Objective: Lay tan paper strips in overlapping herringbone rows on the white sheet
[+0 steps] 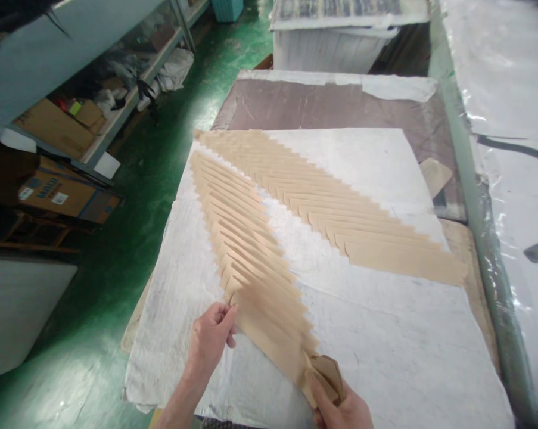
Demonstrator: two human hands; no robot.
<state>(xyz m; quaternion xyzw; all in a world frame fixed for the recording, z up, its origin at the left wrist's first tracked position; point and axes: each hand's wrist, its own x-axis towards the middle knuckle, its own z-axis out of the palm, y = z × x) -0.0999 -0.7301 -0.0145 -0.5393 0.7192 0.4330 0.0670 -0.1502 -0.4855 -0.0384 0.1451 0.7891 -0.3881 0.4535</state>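
Observation:
Two rows of overlapping tan pieces lie on a white cloth. The left row runs down toward me, and the right row slants to the right. My left hand pinches the left corner of the nearest tan piece in the left row. At that piece's right end is my right hand, its fingers closed on several folded tan pieces. The tips of some fingers of my right hand are hidden under these pieces.
A loose tan piece rests at the cloth's back right edge. Shelves with boxes stand at the left above a green floor. A white bin is behind the table, and a plastic-covered surface lies along the right.

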